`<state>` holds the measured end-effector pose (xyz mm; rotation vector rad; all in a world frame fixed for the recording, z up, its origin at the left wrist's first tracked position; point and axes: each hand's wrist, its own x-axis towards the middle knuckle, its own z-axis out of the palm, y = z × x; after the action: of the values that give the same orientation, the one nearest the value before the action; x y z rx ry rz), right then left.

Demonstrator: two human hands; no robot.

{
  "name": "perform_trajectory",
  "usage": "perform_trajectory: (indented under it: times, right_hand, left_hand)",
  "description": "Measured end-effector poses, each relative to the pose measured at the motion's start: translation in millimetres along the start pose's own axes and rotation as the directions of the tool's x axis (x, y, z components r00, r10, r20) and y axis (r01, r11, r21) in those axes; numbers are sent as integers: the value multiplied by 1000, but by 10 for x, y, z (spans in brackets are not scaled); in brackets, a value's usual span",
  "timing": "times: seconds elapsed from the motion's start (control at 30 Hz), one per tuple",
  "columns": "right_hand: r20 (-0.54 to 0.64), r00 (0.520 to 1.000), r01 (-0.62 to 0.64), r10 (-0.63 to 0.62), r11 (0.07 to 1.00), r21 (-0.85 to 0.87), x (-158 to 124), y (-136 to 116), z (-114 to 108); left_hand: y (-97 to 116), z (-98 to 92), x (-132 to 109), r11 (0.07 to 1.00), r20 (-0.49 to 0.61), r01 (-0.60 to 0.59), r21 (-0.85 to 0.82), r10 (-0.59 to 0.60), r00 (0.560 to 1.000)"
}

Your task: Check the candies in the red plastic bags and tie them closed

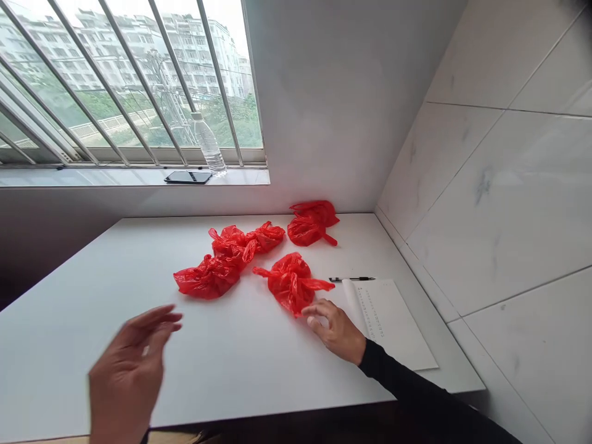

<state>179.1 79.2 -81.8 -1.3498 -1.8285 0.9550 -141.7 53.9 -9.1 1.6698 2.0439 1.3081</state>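
My right hand (337,330) is beside a knotted red plastic bag (290,283), its thumb and fingers apart. The fingertips are at the bag's near right edge; whether they touch it I cannot tell. Over the left front of the white table (222,364), my left hand (132,364) is raised with thumb and fingers apart and nothing between them. Further in lies a crumpled cluster of red plastic bags (210,277). Another red plastic bag (311,223) rests at the table's back edge. What the bags contain is hidden.
To the right lie an open notebook (402,320) with writing and a black pen (354,279). A phone (188,177) and a clear bottle (210,145) are on the barred window's sill. A tiled wall (509,197) bounds the table on the right.
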Motion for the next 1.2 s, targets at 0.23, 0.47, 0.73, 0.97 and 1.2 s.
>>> perform_trajectory:
  times: [0.23,0.47,0.73,0.97,1.2]
  right_hand:
    - [16,990,-139,140,989,-50,-603,94,-225]
    - [-29,997,-75,72,994,-79,-611,167,-262]
    - [-175,984,-43,22,992,-119,-653,164,-350]
    - [-90,995,29,-43,989,-145,-546,137,-313]
    - [-197,978,-70,67,998,-3,-735,161,-666]
  left_hand:
    - [530,1057,-380,914,536,-394,-99,383,752]
    - [485,1221,-600,891,679,-454,-10,339,651]
    - [508,1060,-569,894,688,-448,13,317,653]
    - [469,1132,-562,897,644,-438,54,304,702]
    - [414,902,-452,939,497,-330,98,241,833]
